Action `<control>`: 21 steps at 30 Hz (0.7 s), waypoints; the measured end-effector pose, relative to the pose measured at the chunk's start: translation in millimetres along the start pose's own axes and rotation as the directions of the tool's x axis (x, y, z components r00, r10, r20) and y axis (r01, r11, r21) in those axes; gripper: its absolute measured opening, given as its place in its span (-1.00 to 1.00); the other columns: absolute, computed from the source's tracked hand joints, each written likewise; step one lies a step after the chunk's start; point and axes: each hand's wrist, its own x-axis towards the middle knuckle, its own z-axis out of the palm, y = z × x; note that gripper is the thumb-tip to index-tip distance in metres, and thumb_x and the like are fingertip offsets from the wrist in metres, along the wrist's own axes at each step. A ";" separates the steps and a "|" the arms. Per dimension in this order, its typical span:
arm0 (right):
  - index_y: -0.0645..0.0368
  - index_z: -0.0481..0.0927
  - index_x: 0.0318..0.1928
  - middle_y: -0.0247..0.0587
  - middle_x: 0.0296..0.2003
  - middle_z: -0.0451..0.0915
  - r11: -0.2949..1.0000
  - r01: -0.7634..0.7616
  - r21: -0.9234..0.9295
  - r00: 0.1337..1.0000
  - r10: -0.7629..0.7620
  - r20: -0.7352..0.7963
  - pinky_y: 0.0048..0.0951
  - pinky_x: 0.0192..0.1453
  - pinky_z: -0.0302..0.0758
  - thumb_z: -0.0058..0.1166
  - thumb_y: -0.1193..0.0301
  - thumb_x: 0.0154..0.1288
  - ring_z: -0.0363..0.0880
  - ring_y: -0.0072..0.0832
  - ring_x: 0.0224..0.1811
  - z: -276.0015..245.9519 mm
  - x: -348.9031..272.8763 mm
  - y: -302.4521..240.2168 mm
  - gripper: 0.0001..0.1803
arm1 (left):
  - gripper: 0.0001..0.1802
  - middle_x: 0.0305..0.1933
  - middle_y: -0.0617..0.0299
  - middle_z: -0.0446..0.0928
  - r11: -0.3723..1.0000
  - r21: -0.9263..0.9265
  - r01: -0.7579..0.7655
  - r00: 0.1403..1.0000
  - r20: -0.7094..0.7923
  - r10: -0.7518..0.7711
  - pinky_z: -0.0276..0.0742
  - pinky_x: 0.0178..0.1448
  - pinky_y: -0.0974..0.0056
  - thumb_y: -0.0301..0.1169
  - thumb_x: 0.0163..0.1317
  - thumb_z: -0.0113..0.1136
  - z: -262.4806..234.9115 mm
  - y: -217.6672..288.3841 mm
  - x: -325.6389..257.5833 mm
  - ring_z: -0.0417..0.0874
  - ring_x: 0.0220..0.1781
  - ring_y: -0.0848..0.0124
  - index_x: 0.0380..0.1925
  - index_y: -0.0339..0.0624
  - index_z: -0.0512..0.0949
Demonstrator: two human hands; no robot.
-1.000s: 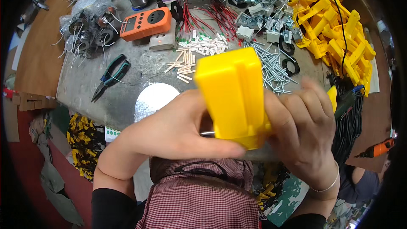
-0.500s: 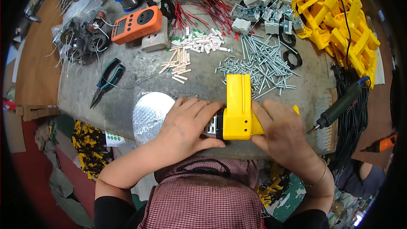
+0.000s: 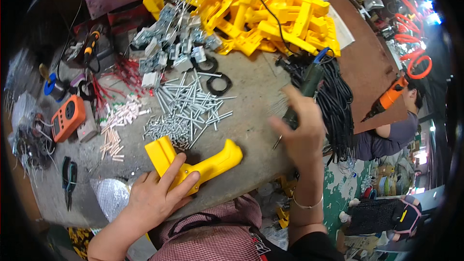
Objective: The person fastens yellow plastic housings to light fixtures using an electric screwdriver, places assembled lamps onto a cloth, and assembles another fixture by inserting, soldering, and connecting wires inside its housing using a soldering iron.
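Observation:
A yellow plastic tool housing (image 3: pixel 208 166) with a curved handle lies near the front edge of the table. My left hand (image 3: pixel 157 191) is closed over its left part, with fingers across the top. At the right, my right hand (image 3: pixel 304 130) is at a dark green electric screwdriver (image 3: pixel 311 79). Its thumb and fingers are spread apart around the tool and smeared by motion. The screwdriver's bit points down toward the tabletop. Behind the housing lies a pile of long and short silver screws (image 3: pixel 186 108).
Yellow housings (image 3: pixel 270 14) are heaped at the back, beside metal switch parts (image 3: pixel 169 43). Black cables (image 3: pixel 336 106) lie at the right. An orange meter (image 3: pixel 68 118) and pliers (image 3: pixel 69 181) are at the left. Another person (image 3: pixel 394 135) is beyond the right side.
My view has swung to the right. My right hand has left the yellow housing and moved over to the electric screwdriver. The housing is turned, its handle now pointing up and right.

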 end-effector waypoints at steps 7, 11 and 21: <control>0.18 0.15 0.44 -0.17 -0.58 0.58 0.791 -0.582 0.190 0.796 0.602 -0.066 -0.26 -0.35 0.53 0.37 0.18 0.05 0.58 -0.30 -0.58 23.4 2.8 66.9 0.00 | 0.11 0.36 0.01 0.38 0.996 -0.084 0.032 0.999 0.032 -0.029 0.58 -0.21 0.14 -0.21 -0.23 0.58 -4.3 -0.1 6.2 0.65 -0.20 0.09 0.35 -0.22 0.18; 0.39 0.17 0.41 -0.23 -0.35 0.56 0.335 -0.326 0.884 0.748 0.663 0.025 -0.48 -0.30 0.54 0.09 0.19 0.33 0.56 -0.46 -0.39 32.4 -17.8 84.7 -0.22 | 0.15 0.33 0.02 0.43 0.992 -0.120 0.022 1.000 0.016 -0.021 0.60 -0.21 0.19 -0.22 -0.21 0.57 -2.6 -0.5 13.3 0.65 -0.26 0.15 0.39 -0.23 0.13; 0.20 0.43 0.00 -0.34 -0.46 0.40 -0.536 -0.195 0.821 0.787 0.414 0.457 -0.26 -0.01 0.38 -0.07 -0.07 0.31 0.40 -0.45 -0.37 31.3 6.3 -45.9 -0.42 | 0.18 0.31 0.03 0.45 0.983 -0.171 0.074 0.997 0.001 -0.075 0.64 -0.14 0.17 -0.26 -0.22 0.59 4.3 -3.1 5.9 0.69 -0.20 0.15 0.42 -0.22 0.09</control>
